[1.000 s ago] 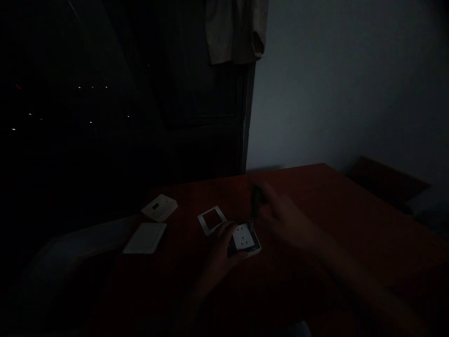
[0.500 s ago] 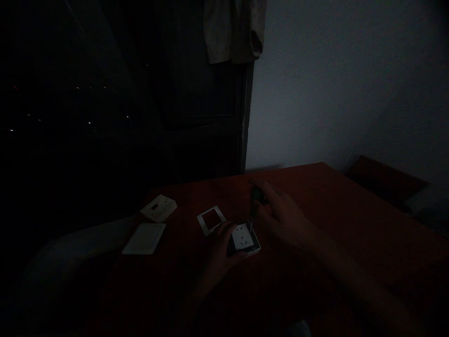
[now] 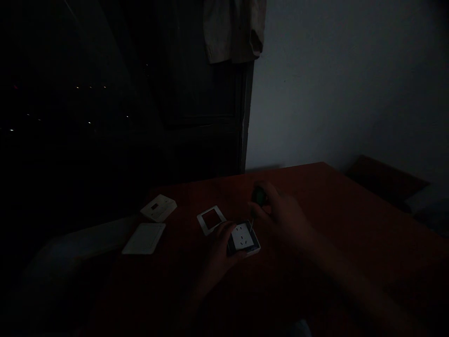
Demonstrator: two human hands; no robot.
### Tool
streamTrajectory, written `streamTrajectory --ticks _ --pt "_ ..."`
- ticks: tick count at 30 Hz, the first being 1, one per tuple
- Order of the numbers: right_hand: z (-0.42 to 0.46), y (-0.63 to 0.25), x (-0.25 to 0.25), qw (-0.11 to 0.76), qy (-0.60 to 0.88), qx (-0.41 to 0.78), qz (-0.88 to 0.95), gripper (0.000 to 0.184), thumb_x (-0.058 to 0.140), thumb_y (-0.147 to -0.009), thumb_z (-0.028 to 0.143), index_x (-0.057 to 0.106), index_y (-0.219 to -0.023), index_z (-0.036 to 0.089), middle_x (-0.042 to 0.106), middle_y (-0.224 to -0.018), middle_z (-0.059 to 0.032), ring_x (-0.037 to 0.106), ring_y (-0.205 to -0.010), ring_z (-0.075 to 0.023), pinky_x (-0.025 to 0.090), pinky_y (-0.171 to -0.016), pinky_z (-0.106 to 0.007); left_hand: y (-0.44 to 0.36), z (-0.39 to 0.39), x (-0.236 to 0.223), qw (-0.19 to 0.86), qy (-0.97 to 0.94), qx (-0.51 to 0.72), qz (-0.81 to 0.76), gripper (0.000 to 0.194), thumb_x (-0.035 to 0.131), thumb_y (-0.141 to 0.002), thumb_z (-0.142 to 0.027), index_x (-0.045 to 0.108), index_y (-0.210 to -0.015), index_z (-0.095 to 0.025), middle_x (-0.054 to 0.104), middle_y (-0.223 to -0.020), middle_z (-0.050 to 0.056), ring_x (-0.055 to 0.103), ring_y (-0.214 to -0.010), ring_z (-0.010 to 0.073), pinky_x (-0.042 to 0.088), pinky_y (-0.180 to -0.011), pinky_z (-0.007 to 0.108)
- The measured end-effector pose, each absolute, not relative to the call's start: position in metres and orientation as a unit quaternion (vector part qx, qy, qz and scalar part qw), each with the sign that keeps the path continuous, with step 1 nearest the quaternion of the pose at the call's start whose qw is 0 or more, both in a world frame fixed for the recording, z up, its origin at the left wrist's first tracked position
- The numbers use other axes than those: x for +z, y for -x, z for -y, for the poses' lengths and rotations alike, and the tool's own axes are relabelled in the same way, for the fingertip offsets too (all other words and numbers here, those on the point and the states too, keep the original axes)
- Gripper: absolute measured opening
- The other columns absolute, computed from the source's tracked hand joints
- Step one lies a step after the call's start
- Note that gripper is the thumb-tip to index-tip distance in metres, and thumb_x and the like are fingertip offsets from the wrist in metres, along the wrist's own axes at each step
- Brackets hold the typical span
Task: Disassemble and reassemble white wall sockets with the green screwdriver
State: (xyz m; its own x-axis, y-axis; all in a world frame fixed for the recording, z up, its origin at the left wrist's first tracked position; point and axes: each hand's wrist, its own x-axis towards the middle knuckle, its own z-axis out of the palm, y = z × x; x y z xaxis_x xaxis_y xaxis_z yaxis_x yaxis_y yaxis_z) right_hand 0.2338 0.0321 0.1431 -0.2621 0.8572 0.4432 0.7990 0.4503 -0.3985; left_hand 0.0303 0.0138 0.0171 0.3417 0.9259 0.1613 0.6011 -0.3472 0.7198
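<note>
A wall socket (image 3: pixel 242 237) with a white centre and dark surround lies on the reddish table, in a white box or base. Gripping it from the left is my left hand (image 3: pixel 220 250), thumb at the near side and fingers at the far side. My right hand (image 3: pixel 277 208) is closed around the green handle of a screwdriver (image 3: pixel 258 196). The thin shaft slants down to the right side of the socket; its exact contact point is too dark to make out. Beyond my left hand lies a white square frame (image 3: pixel 211 220), close to the socket.
At the left of the table (image 3: pixel 298 182) lie a white box-shaped piece (image 3: pixel 159 208) with a small rectangular opening and a flat white plate (image 3: pixel 144 238). A pale wall (image 3: pixel 333 84) rises behind. Cloth (image 3: pixel 233 32) hangs by the dark window. The scene is very dim.
My right hand has turned the screwdriver handle, which now tilts further to the right with its rounded end showing. My left hand and the socket stay in place.
</note>
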Motion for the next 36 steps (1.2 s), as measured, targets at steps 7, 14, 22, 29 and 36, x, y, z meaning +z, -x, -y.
streamTrajectory --ticks 7,14,22,29,36 --pt "-0.030 -0.243 0.148 0.353 0.422 0.183 0.815 0.046 0.052 -0.086 0.017 0.042 -0.130 0.023 0.062 -0.116 -0.0087 0.062 -0.102 -0.0209 0.050 -0.086 -0.036 -0.030 -0.013 0.018 0.279 -0.774 0.293 -0.486 0.068 0.073 -0.071 -0.022 0.044 -0.132 -0.031 0.042 -0.141 0.005 0.039 -0.130 0.0269 0.034 -0.108 0.044" --pt "-0.033 -0.233 0.147 0.300 0.480 0.098 0.819 0.045 0.054 -0.089 0.027 0.043 -0.132 0.024 0.063 -0.112 -0.0095 0.065 -0.088 -0.0208 0.051 -0.073 -0.032 -0.032 -0.013 0.019 0.287 -0.767 0.292 -0.494 0.066 0.072 -0.071 -0.023 0.045 -0.131 -0.030 0.042 -0.141 0.005 0.041 -0.128 0.0283 0.034 -0.107 0.046" --pt "-0.031 -0.225 0.146 0.284 0.546 -0.030 0.788 0.034 0.054 -0.089 0.043 0.050 -0.113 0.021 0.067 -0.099 -0.0086 0.065 -0.075 -0.0220 0.040 -0.054 -0.027 -0.031 -0.014 0.018 0.272 -0.776 0.287 -0.492 0.067 0.074 -0.071 -0.025 0.045 -0.131 -0.029 0.044 -0.139 0.005 0.042 -0.127 0.0267 0.035 -0.106 0.044" --pt "-0.030 -0.224 0.145 0.272 0.587 -0.092 0.757 0.033 0.049 -0.088 0.053 0.050 -0.090 0.020 0.067 -0.079 -0.0051 0.062 -0.060 -0.0198 0.025 -0.046 -0.024 -0.031 -0.013 0.016 0.269 -0.776 0.290 -0.492 0.067 0.074 -0.071 -0.025 0.045 -0.132 -0.029 0.043 -0.141 0.006 0.041 -0.128 0.0277 0.035 -0.106 0.045" --pt "-0.039 -0.256 0.140 0.379 0.605 0.030 0.700 0.035 0.061 -0.079 0.054 0.055 -0.087 0.021 0.066 -0.070 -0.0019 0.062 -0.060 -0.0172 0.038 -0.051 -0.024 -0.030 -0.012 0.026 0.292 -0.773 0.281 -0.488 0.071 0.074 -0.072 -0.029 0.042 -0.135 -0.029 0.039 -0.144 0.007 0.039 -0.131 0.0290 0.035 -0.107 0.047"
